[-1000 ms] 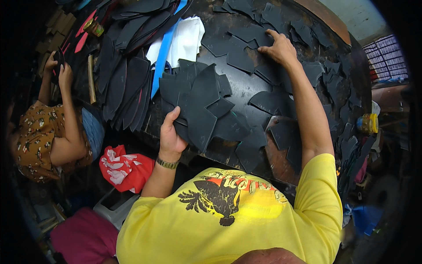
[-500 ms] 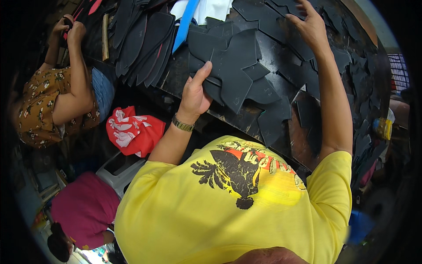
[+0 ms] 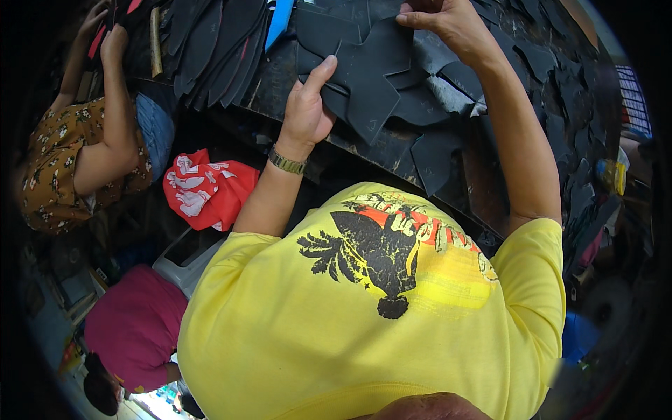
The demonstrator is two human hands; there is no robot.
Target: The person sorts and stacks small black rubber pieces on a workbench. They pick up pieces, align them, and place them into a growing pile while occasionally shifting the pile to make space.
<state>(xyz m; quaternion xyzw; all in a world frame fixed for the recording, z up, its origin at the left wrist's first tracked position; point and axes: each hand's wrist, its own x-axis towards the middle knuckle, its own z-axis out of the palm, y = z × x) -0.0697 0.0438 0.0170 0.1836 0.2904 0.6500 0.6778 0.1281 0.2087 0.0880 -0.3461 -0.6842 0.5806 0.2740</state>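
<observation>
My left hand (image 3: 308, 110), wearing a gold-toned watch, grips the near left edge of a loose pile of flat black cut-out pieces (image 3: 371, 77). Its thumb lies on top while the fingers underneath are hidden. The top piece has pointed corners and curved sides, with faint pale marks. At the upper edge of the view, my right hand (image 3: 448, 26) has its thumb and fingertips pinched together at the far right corner of the pile. It appears to hold a black piece there, though the fingertips are partly cut off.
More black pieces (image 3: 535, 52) overlap across the dark table at the right. Long curved black pieces (image 3: 217, 52), a blue strip (image 3: 280, 22) and a wooden stick (image 3: 155, 42) lie left. A co-worker in a flowered top (image 3: 77, 140) works beside a red cloth (image 3: 206, 189); another person (image 3: 136, 329) is lower left.
My right hand has come left from the far right pieces to the pile, its spread fingers closing to a pinch. My left hand keeps its hold. The view has shifted slightly.
</observation>
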